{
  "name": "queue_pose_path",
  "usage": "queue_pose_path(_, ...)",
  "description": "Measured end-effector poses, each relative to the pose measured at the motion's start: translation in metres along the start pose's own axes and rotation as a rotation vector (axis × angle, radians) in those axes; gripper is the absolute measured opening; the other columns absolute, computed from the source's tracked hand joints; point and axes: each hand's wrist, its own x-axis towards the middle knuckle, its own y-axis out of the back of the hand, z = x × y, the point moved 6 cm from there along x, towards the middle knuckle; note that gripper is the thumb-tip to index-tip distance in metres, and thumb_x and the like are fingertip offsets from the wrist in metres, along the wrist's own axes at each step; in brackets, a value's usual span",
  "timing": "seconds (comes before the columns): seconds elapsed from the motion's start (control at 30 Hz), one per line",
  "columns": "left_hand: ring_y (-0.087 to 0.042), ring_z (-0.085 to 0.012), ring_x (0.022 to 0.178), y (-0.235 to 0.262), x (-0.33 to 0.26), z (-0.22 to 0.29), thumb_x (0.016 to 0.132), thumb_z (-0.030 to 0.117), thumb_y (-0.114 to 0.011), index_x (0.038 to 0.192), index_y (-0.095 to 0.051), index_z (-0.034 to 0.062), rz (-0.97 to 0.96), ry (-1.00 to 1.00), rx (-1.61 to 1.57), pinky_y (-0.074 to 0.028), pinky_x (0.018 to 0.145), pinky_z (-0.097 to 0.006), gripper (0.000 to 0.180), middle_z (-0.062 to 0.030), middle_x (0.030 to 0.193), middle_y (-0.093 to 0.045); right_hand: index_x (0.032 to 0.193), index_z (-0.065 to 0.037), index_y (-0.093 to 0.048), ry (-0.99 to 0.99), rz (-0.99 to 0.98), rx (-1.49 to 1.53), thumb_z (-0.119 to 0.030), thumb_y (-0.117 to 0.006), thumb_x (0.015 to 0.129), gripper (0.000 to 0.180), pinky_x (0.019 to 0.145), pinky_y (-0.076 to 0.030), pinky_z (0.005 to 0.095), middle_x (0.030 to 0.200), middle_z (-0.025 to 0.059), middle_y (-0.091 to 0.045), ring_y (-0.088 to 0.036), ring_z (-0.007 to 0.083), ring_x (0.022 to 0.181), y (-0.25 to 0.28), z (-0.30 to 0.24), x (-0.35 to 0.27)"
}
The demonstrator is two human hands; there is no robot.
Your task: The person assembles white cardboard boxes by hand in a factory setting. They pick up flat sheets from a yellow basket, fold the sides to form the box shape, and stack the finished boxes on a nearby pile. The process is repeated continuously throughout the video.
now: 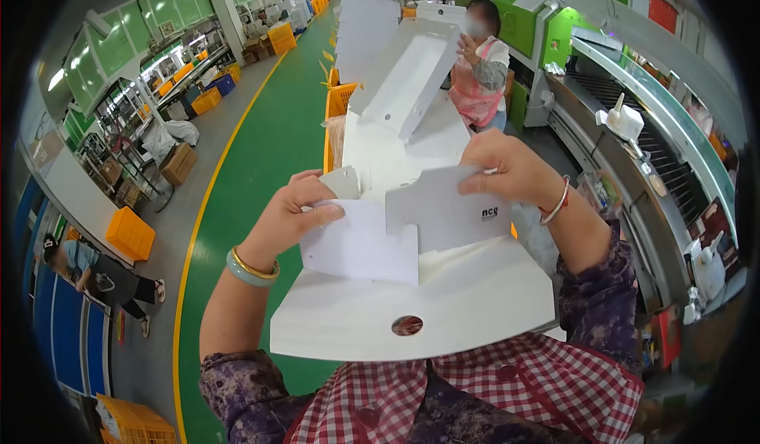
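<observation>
One flat white die-cut cardboard box blank (pixel 412 301), with one round hole, is raised at chest level, the left hand (pixel 289 214) fingers pinching one left flap and the right hand (pixel 511 167) fingers gripping one grey-white right flap, above the white tabletop (pixel 443 135).
</observation>
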Motion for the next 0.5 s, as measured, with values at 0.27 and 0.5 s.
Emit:
queue_pose_path(0.27, -0.055, -0.0131, 0.075, -0.03, -0.022, 0.003, 0.081, 0.019, -0.069, 0.077, -0.066, 0.01, -0.055, 0.008, 0.096, -0.029, 0.104, -0.038, 0.01, 0.0025, 0.07, -0.06, 0.071, -0.008, -0.064, 0.075, -0.147, -0.042, -0.026, -0.071, 0.075, 0.02, 0.063, -0.041, 0.0372, 0.064, 0.0072, -0.055, -0.053, 0.0262, 0.069, -0.032, -0.03, -0.021)
queue_pose_path(0.5, -0.054, -0.0153, 0.07, -0.047, -0.053, -0.003, 0.08, 0.02, -0.07, 0.075, -0.066, 0.0094, -0.026, 0.066, 0.134, -0.033, 0.098, -0.038, 0.013, 0.0021, 0.066, -0.059, 0.07, -0.009, -0.061, 0.009, -0.335, -0.098, -0.023, -0.073, 0.074, 0.019, 0.066, -0.04, 0.0345, 0.062, 0.0032, -0.052, -0.051, 0.0239, 0.067, -0.06, -0.04, -0.045)
